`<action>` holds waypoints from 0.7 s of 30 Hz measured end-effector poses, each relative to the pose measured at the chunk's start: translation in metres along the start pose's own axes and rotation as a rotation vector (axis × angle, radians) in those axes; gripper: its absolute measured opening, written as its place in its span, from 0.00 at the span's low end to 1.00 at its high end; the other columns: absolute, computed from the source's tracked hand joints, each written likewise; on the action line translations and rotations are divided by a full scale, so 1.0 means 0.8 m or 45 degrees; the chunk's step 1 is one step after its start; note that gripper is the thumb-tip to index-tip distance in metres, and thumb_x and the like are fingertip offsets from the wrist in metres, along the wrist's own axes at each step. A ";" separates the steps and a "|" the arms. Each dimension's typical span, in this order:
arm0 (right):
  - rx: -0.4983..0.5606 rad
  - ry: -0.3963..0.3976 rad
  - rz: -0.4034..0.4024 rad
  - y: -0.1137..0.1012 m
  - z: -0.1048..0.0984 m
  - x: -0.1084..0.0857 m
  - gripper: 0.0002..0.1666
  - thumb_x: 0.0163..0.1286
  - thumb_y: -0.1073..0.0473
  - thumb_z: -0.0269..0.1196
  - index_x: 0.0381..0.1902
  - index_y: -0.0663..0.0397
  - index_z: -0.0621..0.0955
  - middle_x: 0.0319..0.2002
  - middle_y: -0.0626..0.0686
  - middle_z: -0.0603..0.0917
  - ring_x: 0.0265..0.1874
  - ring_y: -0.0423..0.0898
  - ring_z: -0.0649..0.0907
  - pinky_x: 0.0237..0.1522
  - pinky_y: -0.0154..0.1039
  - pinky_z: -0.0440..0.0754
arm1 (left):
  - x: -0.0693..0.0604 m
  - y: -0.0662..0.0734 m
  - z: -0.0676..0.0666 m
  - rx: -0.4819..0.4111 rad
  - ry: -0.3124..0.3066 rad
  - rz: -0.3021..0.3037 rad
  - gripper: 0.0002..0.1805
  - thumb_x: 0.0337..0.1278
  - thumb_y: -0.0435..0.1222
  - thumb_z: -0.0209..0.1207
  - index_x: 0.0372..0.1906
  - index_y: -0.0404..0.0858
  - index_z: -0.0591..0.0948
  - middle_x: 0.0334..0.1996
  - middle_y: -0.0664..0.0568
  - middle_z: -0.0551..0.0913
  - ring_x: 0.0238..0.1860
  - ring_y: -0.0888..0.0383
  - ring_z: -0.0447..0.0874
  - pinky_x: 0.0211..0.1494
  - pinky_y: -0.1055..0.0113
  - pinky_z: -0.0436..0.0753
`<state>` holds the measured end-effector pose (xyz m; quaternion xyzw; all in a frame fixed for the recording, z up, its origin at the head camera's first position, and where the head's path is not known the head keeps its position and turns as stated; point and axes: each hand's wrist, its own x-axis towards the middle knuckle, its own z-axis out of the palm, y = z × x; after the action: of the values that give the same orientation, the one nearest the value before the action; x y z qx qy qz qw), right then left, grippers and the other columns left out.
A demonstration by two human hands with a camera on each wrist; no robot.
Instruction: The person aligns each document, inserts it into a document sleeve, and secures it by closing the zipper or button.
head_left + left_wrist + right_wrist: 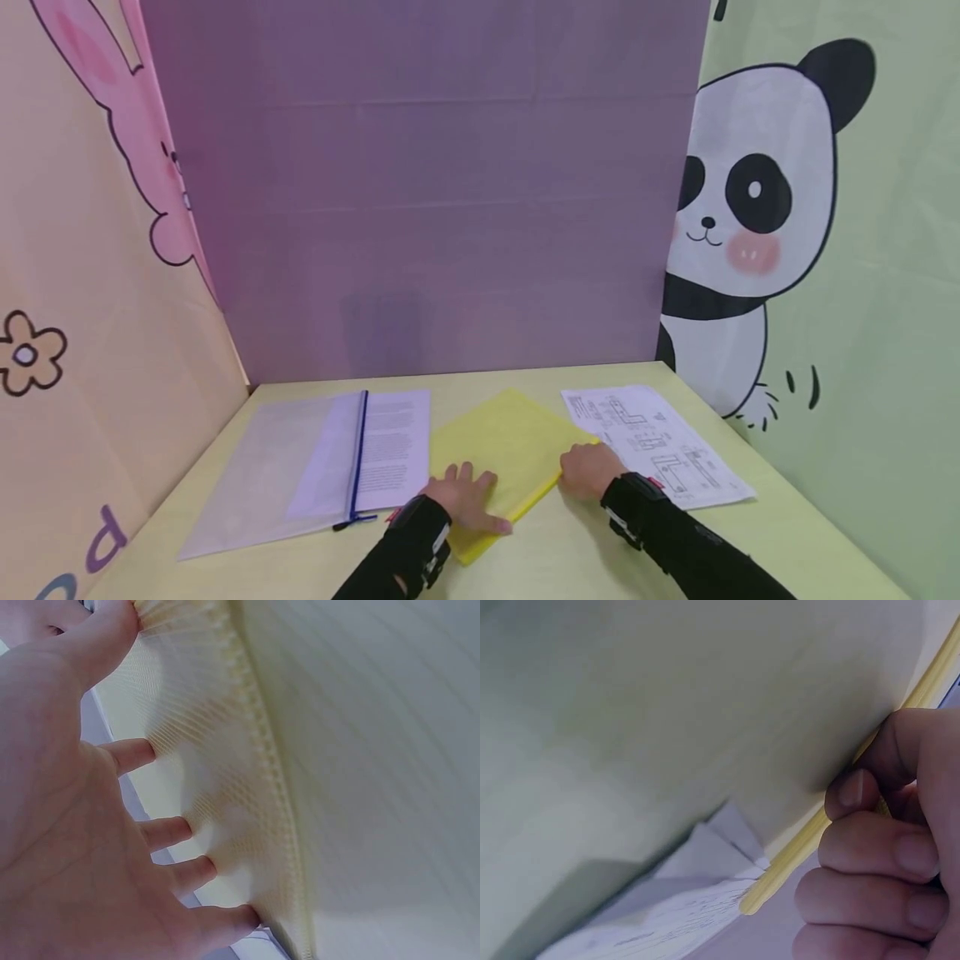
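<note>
Right of the translucent blue-zipped plastic folder (258, 467), the flat yellow mesh pouch (506, 433) is lying beneath the left hand (467, 500), fingers spread, while the right hand (590, 470) is pinching and partly hiding its edge (791, 862).

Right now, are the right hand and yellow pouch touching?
Touching: the right wrist view shows the right hand pinching the yellow pouch by its edge.

A yellow rectangular mesh pouch (517, 442) lies on a pale tabletop (540, 568) between a translucent rectangular plastic pouch (255, 475), left, overlapping a white printed paper sheet (397, 450), and a white paper diagram sheet (663, 446), right; behind, a purple flat backdrop (450, 208).
</note>
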<state>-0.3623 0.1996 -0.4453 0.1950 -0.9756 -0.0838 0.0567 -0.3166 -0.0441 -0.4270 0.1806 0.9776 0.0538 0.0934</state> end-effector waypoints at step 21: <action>0.038 0.006 -0.004 0.015 0.009 0.003 0.15 0.65 0.55 0.62 0.20 0.53 0.76 0.21 0.52 0.75 0.21 0.51 0.76 0.28 0.51 0.78 | 0.002 -0.003 0.003 -0.001 -0.003 0.006 0.47 0.53 0.70 0.62 0.73 0.48 0.70 0.66 0.39 0.70 0.67 0.38 0.68 0.63 0.37 0.72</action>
<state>-0.3700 0.2106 -0.4501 0.1976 -0.9762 -0.0690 0.0559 -0.3184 -0.0453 -0.4299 0.1830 0.9771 0.0542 0.0946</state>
